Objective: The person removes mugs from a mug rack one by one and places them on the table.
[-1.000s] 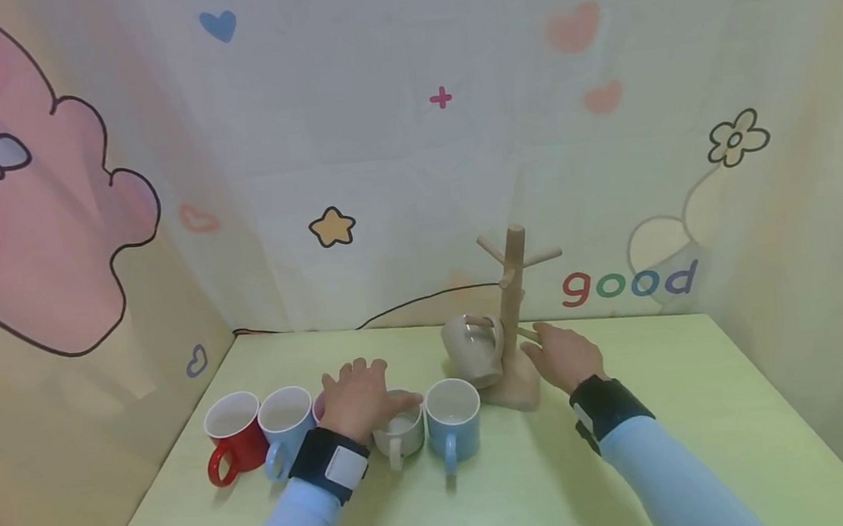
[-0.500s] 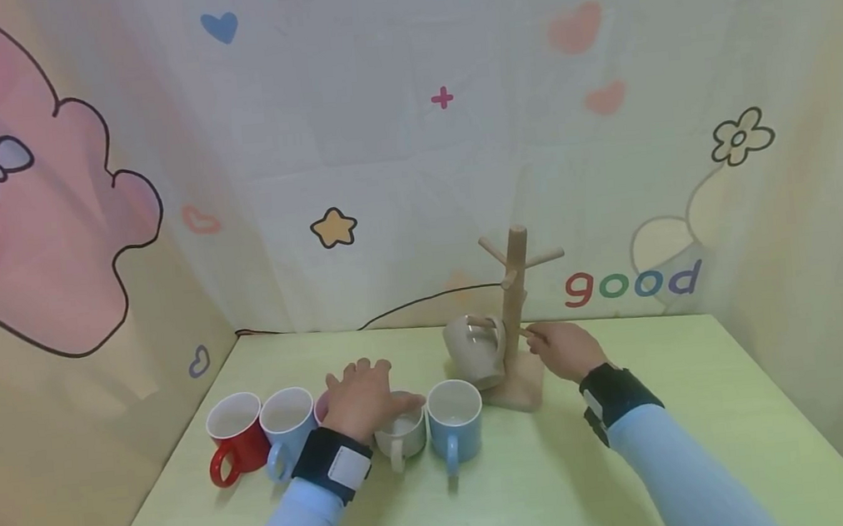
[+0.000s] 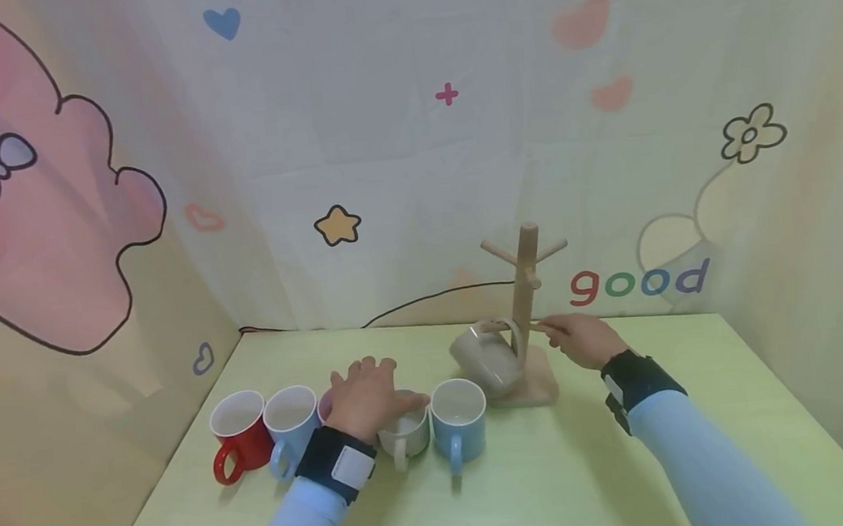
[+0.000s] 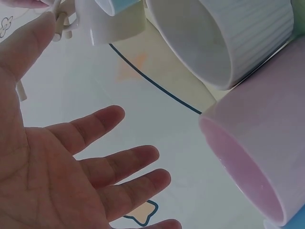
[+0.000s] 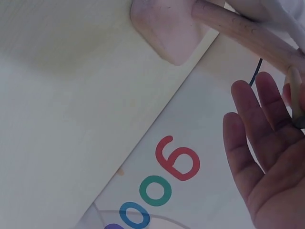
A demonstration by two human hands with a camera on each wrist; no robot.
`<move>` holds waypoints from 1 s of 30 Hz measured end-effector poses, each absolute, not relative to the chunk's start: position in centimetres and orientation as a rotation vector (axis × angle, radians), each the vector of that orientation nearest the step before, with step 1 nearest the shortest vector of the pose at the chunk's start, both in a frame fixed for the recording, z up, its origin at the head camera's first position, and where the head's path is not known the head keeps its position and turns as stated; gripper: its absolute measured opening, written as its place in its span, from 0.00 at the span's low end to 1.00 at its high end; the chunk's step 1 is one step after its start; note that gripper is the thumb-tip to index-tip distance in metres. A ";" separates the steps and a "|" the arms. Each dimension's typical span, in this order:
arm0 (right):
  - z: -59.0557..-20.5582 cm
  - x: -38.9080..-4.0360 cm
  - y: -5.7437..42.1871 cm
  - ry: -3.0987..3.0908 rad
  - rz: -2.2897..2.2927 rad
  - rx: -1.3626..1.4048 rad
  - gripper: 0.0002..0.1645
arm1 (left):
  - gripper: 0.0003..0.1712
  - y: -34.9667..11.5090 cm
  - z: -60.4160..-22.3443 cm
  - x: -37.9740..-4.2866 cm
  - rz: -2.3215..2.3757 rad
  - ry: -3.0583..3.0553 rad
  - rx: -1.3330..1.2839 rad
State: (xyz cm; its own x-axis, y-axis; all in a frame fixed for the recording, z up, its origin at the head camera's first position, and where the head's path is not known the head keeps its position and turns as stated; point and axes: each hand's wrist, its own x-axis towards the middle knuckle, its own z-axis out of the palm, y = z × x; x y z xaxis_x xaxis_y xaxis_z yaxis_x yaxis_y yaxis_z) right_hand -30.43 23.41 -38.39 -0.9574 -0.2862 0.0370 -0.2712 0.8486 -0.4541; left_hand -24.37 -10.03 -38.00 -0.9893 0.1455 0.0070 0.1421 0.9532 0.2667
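My left hand point(image 3: 365, 397) hovers with spread fingers over the pink mug point(image 4: 267, 109) and the white mug point(image 3: 412, 441). In the left wrist view its palm is bare and its fingers stand apart from the mug rims. At the wooden mug tree point(image 3: 525, 296), my right hand point(image 3: 586, 339) pinches a lower peg point(image 3: 539, 327) between thumb and index finger. The other right fingers are extended in the right wrist view. A beige mug point(image 3: 489, 362) hangs tilted by its handle on the tree's left side, close over the base point(image 3: 541, 384).
A red mug point(image 3: 243, 429) and a light blue mug point(image 3: 292, 416) stand left of my left hand. Another light blue mug point(image 3: 460, 427) stands at the right end of the row. Behind the table point(image 3: 546, 486) hangs a printed cloth point(image 3: 398, 165).
The mug tree has turned and shifted slightly right, its pegs now pointing differently. The beige mug has swung round with it. My right hand has moved right, closing on the peg; the left stays put.
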 end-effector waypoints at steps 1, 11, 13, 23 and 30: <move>-38.3 -30.5 23.5 2.976 -0.733 -0.442 0.21 | 0.45 -10.0 -38.0 -24.4 0.422 3.088 0.229; -38.2 -31.9 25.1 2.950 -0.719 -0.579 0.19 | 0.45 -10.1 -38.1 -24.4 0.429 3.077 0.234; -38.2 -32.1 25.3 2.970 -0.702 -0.621 0.18 | 0.45 -10.1 -38.1 -24.3 0.426 3.077 0.234; -38.0 -31.4 24.4 3.137 -0.559 -0.539 0.17 | 0.45 -9.7 -38.0 -24.3 0.461 3.093 0.256; -38.9 -30.7 22.9 3.372 -0.406 -0.356 0.19 | 0.45 -9.7 -38.1 -24.2 0.460 3.095 0.260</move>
